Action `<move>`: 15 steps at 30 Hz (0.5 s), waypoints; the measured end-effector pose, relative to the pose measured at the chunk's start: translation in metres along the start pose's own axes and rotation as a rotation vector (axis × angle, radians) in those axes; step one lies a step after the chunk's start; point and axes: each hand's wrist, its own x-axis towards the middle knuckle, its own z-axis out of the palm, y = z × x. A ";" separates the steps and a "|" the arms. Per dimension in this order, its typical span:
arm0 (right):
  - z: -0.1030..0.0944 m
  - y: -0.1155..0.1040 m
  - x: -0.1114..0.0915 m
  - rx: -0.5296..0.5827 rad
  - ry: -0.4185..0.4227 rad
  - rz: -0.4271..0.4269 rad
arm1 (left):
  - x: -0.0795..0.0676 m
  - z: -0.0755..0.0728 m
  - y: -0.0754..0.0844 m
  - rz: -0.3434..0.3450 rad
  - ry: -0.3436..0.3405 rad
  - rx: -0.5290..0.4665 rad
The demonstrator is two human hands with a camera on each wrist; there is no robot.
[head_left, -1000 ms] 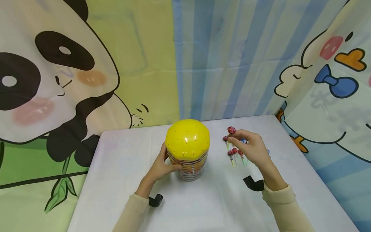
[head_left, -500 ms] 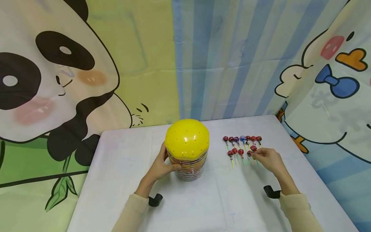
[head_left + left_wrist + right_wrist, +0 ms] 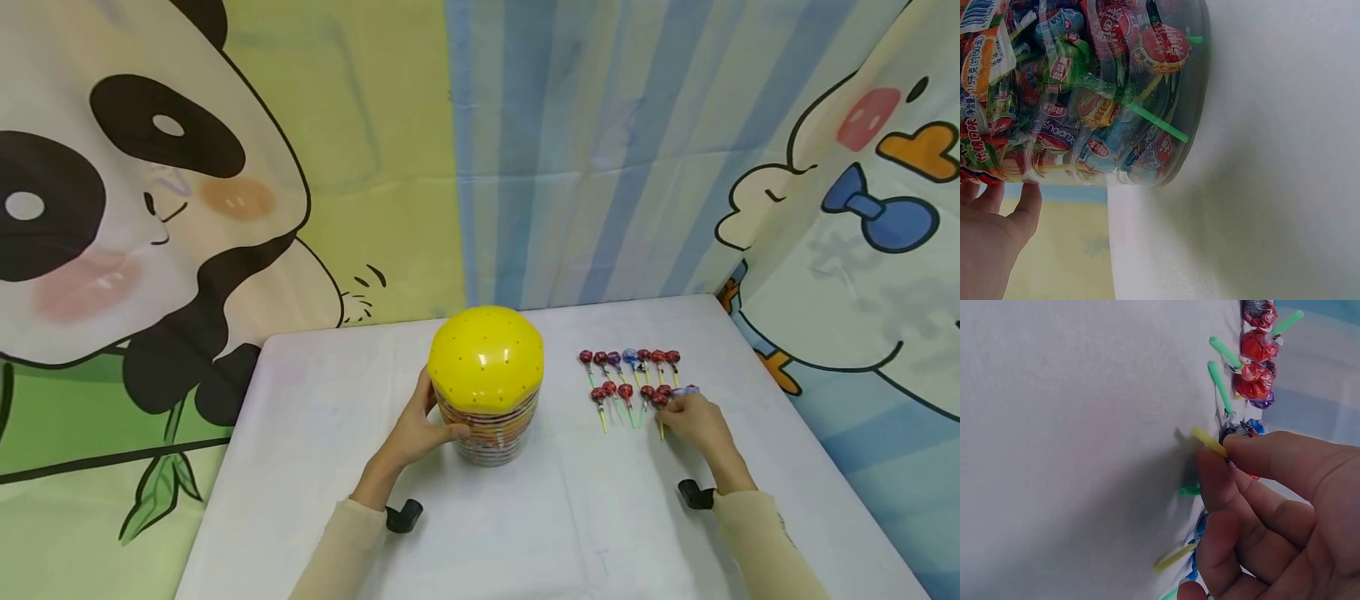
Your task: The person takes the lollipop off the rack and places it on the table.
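A tall clear jar (image 3: 491, 437) with a yellow lid (image 3: 486, 358) stands upright on the white table. My left hand (image 3: 416, 429) grips its left side, thumb across the front. Wrapped lollipops (image 3: 1072, 94) fill the jar, as the left wrist view shows. To its right, more lollipops lie in two rows. My right hand (image 3: 699, 421) is at the right end of the near row, its thumb and forefinger pinching the yellow stick of a lollipop (image 3: 1209, 441). That lollipop's head is partly hidden by the thumb in the right wrist view.
The far row of lollipops (image 3: 614, 359) has red, purple and blue wrappers. Other lollipops (image 3: 626, 392) of the near row lie left of my right hand. A white cloth covers the table (image 3: 555, 517), and printed curtains (image 3: 570, 167) hang behind it.
My right hand has come down from the left of the rows, where it held a raised lollipop, to the right end of the near row. The left hand and jar have stayed put.
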 end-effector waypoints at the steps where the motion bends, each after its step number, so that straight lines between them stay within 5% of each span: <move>1: 0.000 -0.001 0.000 -0.004 0.005 -0.004 | 0.000 0.000 0.000 0.001 -0.002 -0.001; 15: -0.003 -0.012 -0.010 -0.038 0.078 0.034 | -0.002 0.001 0.008 0.009 -0.007 -0.006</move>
